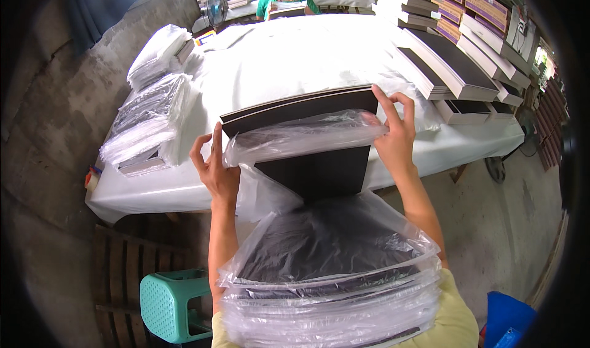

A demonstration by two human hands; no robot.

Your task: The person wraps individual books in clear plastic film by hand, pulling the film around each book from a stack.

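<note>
A flat black board with pale edges stands tilted at the table's near edge, with a bunched clear plastic bag across its middle. My left hand is closed on the bag at the left side, its index finger against the board's upper left corner. At the right side my right hand grips the bag, index finger at the upper right corner; its thumb shows dimly through the plastic. Close to my body, between my forearms, lies a stack of black boards in clear bags.
White sheeting covers the table. Bagged boards are piled at left, black-and-white boards at right. A green stool stands lower left, and a fan at the far left. Across the table a person holds boards.
</note>
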